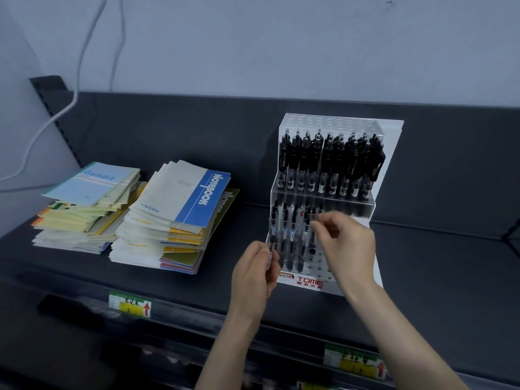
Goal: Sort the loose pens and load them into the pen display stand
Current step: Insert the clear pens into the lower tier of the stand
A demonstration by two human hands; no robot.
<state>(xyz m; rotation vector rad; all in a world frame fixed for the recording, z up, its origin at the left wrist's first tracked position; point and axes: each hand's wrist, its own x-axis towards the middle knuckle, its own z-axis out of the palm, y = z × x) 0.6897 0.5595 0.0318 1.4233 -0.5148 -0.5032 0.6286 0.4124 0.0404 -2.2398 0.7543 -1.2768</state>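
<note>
Pen display stand point(332, 122), "TOME" label point(309, 281)

A dark grey shelf point(436, 263) is backed by a pale bluish wall point(281, 38). Above the shelf's left end, two white cables point(74, 97) are hung down the wall. Price labels point(130, 304) are fixed along the shelf's front edge.

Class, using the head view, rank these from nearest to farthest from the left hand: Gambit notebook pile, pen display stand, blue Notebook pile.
1. pen display stand, just right of the left hand.
2. blue Notebook pile, to its left.
3. Gambit notebook pile, farthest left.
</note>
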